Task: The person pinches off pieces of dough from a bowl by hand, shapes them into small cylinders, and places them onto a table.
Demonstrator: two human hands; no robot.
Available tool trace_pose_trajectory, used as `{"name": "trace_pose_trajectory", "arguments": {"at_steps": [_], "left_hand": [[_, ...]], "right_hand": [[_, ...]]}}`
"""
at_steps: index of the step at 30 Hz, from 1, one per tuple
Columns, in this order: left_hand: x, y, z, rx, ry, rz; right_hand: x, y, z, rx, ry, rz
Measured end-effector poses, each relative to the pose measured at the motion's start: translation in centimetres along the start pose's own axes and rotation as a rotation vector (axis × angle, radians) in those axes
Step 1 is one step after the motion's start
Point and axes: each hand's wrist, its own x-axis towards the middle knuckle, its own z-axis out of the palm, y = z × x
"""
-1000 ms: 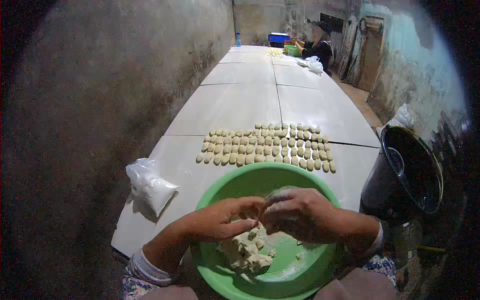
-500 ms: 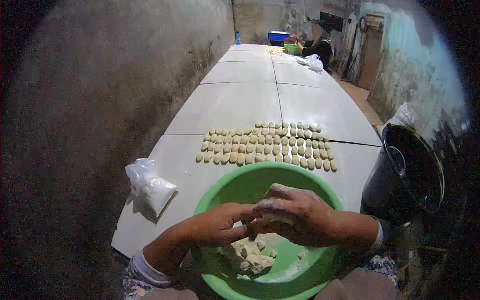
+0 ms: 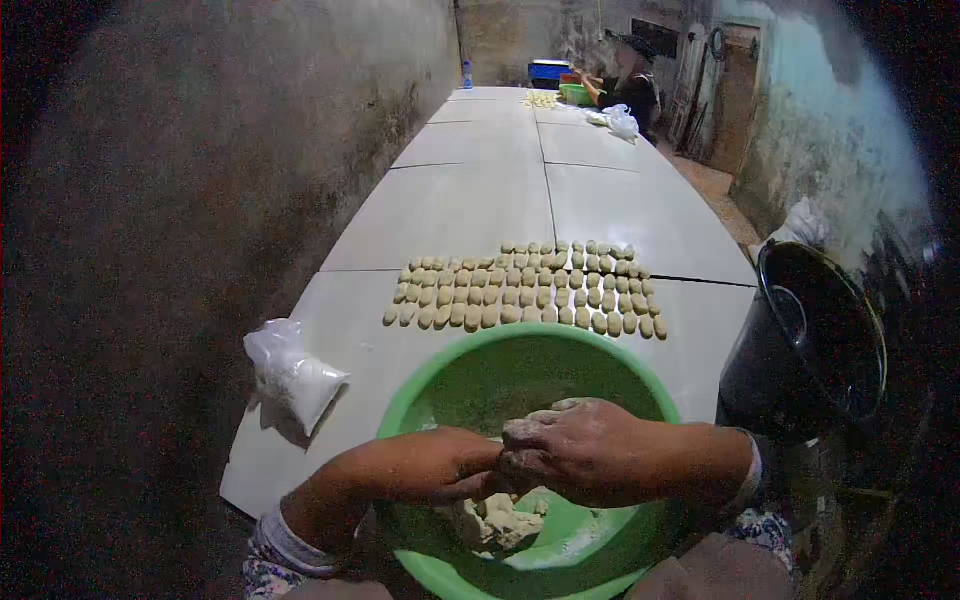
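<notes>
Over a large green basin (image 3: 653, 378), my left hand (image 3: 455, 465) and my right hand (image 3: 570, 445) meet with their fingers curled against each other. Pale flour or dough coats the fingers and knuckles of my right hand, which covers the fingertips of my left. Whatever lies between them is hidden. A broken lump of pale dough (image 3: 500, 527) rests in the basin beneath the hands, with smaller crumbs beside it. Just beyond the basin, several rows of small oval dough pieces (image 3: 528, 290) lie on the white table (image 3: 450, 210).
To the left stands a plastic bag of white powder (image 3: 300, 375). A large dark bucket (image 3: 760, 370) is at the table's right side. Far off, a person (image 3: 635, 80) works by another green basin (image 3: 577, 95), near a blue crate (image 3: 550, 72) and a white plastic bag (image 3: 622, 122).
My right hand has tilted down and flattened over my left fingers, and both hands sit slightly lower. The whole view has shifted a little. The dough lump stays in the basin.
</notes>
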Motion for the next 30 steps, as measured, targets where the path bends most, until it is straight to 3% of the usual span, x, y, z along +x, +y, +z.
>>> {"name": "trace_pose_trajectory", "arguments": {"at_steps": [3, 5, 9, 11, 12, 13, 15, 16, 18, 19, 21, 23, 24, 25, 27, 30], "left_hand": [[0.2, -0.9, 0.7, -0.041, 0.075, 0.091], [0.3, -1.4, 0.8, 0.097, 0.057, 0.030], [0.2, -1.4, -0.4, -0.030, 0.025, -0.067], [0.3, -1.5, -0.3, -0.013, 0.179, -0.046], [0.5, -1.7, 0.3, -0.101, 0.253, 0.061], [0.4, -1.8, 0.3, -0.102, 0.253, 0.062], [0.2, -1.7, 0.1, -0.076, 0.264, 0.007], [0.2, -0.2, -0.5, -0.166, 0.222, -0.080], [0.3, -0.5, -0.4, -0.163, 0.245, -0.067], [0.3, -0.7, -0.3, -0.159, 0.271, -0.052], [0.4, -0.9, -0.1, -0.201, 0.272, -0.050], [0.2, 0.2, -0.3, -0.233, 0.236, -0.086], [0.3, -0.7, -0.1, -0.029, 0.310, 0.093], [0.2, -1.0, 0.0, -0.030, 0.311, 0.094], [0.2, -0.8, -0.2, -0.167, 0.189, -0.013], [0.1, -1.5, 0.0, -0.205, 0.129, 0.057]], "right_hand": [[-0.2, 0.5, 0.4, -0.078, 0.022, -0.101], [-0.1, -0.2, -0.5, -0.097, -0.209, 0.038], [-1.1, 1.4, 0.3, -0.281, -0.244, 0.106], [-0.7, 0.9, -0.2, -0.205, -0.242, 0.122], [-0.7, 0.9, 0.3, -0.135, -0.191, 0.037], [-0.8, 1.1, 1.1, -0.063, -0.141, -0.047], [-1.1, 1.7, 1.9, 0.003, -0.144, -0.015], [-1.0, 1.5, 1.4, -0.019, -0.222, -0.013], [-0.6, 1.3, 0.4, -0.102, -0.415, 0.103], [-0.5, 1.1, 0.0, -0.103, -0.414, 0.102], [-0.4, 0.4, -0.7, -0.164, -0.122, 0.123], [-0.2, -0.2, -1.1, -0.144, -0.053, 0.158], [-0.2, 0.0, -1.0, -0.136, 0.047, 0.118], [-0.1, 0.1, -0.8, -0.128, 0.148, 0.078], [0.1, 0.3, -0.4, -0.153, 0.134, 0.030], [0.0, 0.3, 0.0, -0.318, 0.170, -0.084]]}}
